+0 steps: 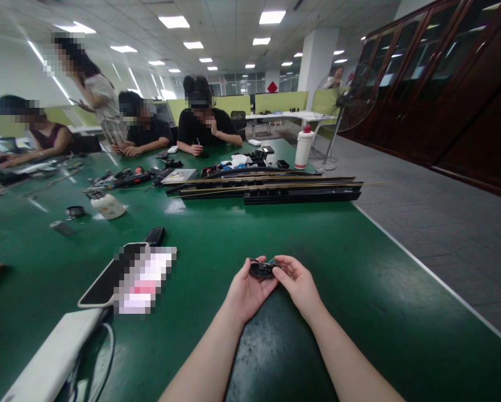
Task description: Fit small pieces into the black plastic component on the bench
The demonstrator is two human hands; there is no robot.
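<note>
A small black rounded part [261, 271] with fine wires and what look like electronic bits on top sits between my two hands, above the green table [208, 237]. My left hand [246, 293] cradles it from the left, palm up, with the thumb at its edge. From the right, my right hand [301, 283] pinches at its edge with thumb and forefinger. A small bluish piece shows near the right fingertips, too small to name. The underside of the part is hidden by the fingers.
Left of my arms lie a dark phone [110, 276], a white box-shaped device [53, 357] and a looped cable [111, 349]. Farther off are a pale bottle [108, 205], black rails [304, 195] with thin rods and a white bottle [304, 148]. Several people sit or stand beyond.
</note>
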